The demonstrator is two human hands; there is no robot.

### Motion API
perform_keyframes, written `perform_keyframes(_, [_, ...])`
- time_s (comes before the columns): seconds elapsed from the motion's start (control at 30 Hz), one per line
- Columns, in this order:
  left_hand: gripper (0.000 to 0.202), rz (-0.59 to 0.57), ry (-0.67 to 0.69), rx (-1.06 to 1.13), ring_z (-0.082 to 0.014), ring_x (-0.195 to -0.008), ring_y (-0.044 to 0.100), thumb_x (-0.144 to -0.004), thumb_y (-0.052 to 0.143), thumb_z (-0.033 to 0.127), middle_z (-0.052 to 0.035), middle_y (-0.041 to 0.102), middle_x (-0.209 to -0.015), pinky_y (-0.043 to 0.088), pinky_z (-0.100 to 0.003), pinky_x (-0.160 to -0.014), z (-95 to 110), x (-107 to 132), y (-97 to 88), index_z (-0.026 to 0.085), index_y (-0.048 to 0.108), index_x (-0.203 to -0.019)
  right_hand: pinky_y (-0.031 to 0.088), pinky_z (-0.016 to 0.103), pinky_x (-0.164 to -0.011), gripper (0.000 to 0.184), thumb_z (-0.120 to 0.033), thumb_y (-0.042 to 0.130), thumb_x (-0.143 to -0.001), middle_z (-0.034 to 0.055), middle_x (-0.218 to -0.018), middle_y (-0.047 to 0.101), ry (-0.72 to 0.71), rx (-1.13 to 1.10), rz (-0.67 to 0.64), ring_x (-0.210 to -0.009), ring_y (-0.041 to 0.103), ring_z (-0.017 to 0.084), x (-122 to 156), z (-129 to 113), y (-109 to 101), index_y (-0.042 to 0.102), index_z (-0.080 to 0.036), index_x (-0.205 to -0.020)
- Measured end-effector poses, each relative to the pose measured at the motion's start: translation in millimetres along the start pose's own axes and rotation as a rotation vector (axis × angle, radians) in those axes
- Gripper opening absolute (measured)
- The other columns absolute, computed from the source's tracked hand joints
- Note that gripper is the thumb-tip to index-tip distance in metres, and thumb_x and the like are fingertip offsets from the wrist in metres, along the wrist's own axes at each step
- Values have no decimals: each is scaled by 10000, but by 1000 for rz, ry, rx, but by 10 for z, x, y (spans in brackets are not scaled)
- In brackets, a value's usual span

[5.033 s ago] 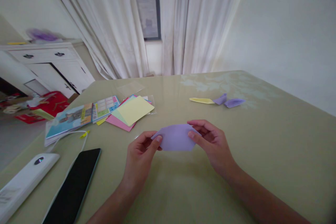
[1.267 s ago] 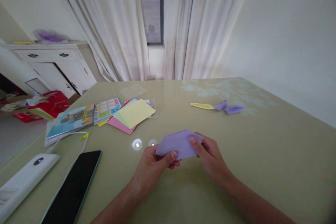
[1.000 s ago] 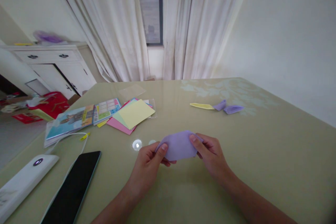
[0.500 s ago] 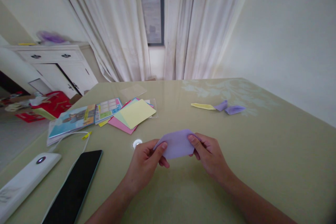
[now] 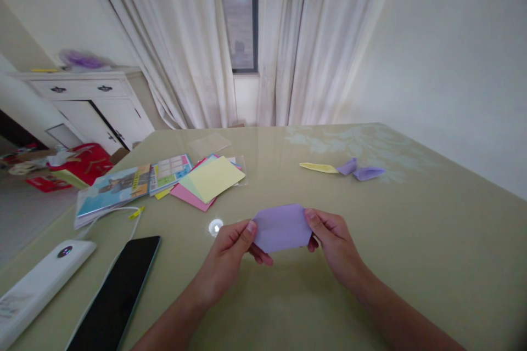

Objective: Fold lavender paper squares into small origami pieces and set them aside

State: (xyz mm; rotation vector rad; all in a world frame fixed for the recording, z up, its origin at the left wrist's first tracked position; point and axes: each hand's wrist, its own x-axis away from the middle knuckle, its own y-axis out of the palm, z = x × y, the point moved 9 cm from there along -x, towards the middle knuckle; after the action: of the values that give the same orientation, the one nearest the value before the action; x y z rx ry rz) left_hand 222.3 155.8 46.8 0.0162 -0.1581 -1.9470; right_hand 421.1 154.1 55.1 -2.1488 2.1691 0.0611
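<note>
Between my hands, a little above the table, is a folded purple paper (image 5: 282,228) with cut-looking corners, its broad face turned up toward me. My left hand (image 5: 230,249) pinches its left end, thumb on top and fingers underneath. At the right end, my right hand (image 5: 333,238) grips it the same way, with the thumb along the edge. Farther back on the right lie folded paper pieces: a narrow yellow one (image 5: 319,168) and two purple ones (image 5: 368,173), close together. The underside of the held paper is hidden.
Coloured paper sheets (image 5: 216,178) lie back left beside a picture booklet (image 5: 113,189). At the front left are a black phone (image 5: 119,290), a white device (image 5: 45,285) and a white cable (image 5: 119,252). Curtains (image 5: 185,38) hang beyond the table (image 5: 411,241).
Both thumbs have slid outward to the ends of the purple paper, so more of its face shows. My right hand has shifted slightly right.
</note>
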Motion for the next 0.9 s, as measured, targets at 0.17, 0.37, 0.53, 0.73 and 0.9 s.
perform_keyframes(0.17, [587,11,17,-34,-204,-686,717,-964,622,713,-72,767,-725,555,-283,-677,26,-15,-40,153,766,-862,383,252,-478,641,-758,633,-933,-20,-550,482,12,33,-9,-500,471,134,-41,-25,-28,606,-190,-638])
perform_keyframes(0.37, [551,58,169,-250,-179,-669,629,-1007,597,637,-30,662,-685,499,-259,-644,142,-15,-69,171,751,-758,286,266,-526,601,-697,678,-929,-35,-612,388,-39,112,-115,-572,356,126,-48,-162,68,553,-197,-620])
perform_keyframes(0.53, [443,113,172,-268,-173,-693,577,-1022,612,554,-32,680,-759,433,-247,-619,82,16,-63,173,831,-962,261,278,-533,584,-647,671,-960,-31,-627,391,-94,195,-126,-586,353,131,-22,-174,98,535,-198,-611])
perform_keyframes(0.73, [405,170,213,-365,-182,-696,586,-1024,615,502,-39,714,-753,429,-253,-630,116,35,-103,177,855,-981,246,277,-523,606,-654,623,-992,-36,-625,376,-87,178,-131,-574,337,125,16,-185,125,498,-202,-609])
perform_keyframes(0.9, [321,140,133,-203,-195,-755,679,-968,688,459,-54,787,-872,528,-257,-674,69,-14,-114,189,840,-1054,269,270,-535,594,-688,650,-955,-29,-625,417,-77,184,-67,-585,367,133,-48,-146,38,584,-191,-637])
